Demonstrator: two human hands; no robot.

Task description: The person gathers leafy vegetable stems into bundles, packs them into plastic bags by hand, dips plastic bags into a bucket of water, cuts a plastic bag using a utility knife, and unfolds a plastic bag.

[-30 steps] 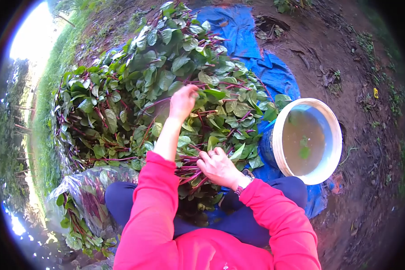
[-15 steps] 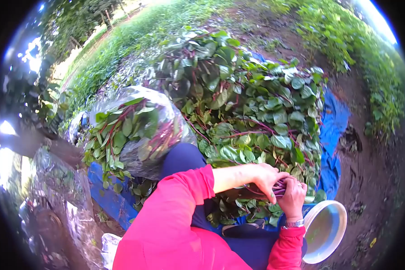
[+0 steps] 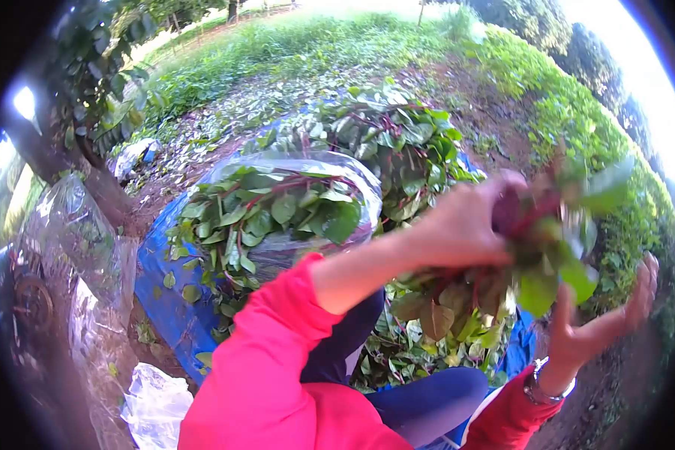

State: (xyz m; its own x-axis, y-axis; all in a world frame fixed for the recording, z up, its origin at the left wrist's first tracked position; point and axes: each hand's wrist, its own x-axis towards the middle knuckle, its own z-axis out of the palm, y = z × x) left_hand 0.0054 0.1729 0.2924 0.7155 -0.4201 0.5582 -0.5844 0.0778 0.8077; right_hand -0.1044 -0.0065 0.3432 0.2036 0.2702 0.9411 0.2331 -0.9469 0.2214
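My left hand (image 3: pixel 465 225) is raised above the pile, fingers wrapped round the purple-red stems of a bunch of Malabar spinach (image 3: pixel 538 289). The bunch is tilted, with green leaves hanging down and out to the right, partly blurred. To the right of it and apart from it, my right hand (image 3: pixel 604 322) is up with thumb and fingers spread, holding nothing. A metal band (image 3: pixel 536 386) circles that wrist. Below the held bunch lie more loose leafy stems (image 3: pixel 397 352), partly hidden by my arm and knee.
A clear plastic bag (image 3: pixel 369 180) packed with leafy stems (image 3: pixel 270 214) lies beside my knee. Behind it is a heap of greens (image 3: pixel 397 135). A blue tarp (image 3: pixel 176 322) lies under everything. White plastic (image 3: pixel 156 405) lies at lower left, near a tree trunk (image 3: pixel 101 187).
My left hand has lifted the bunch up from my lap area. My right hand has let go of the stems, moved right and opened. The view has tilted up; the white bucket is largely out of view.
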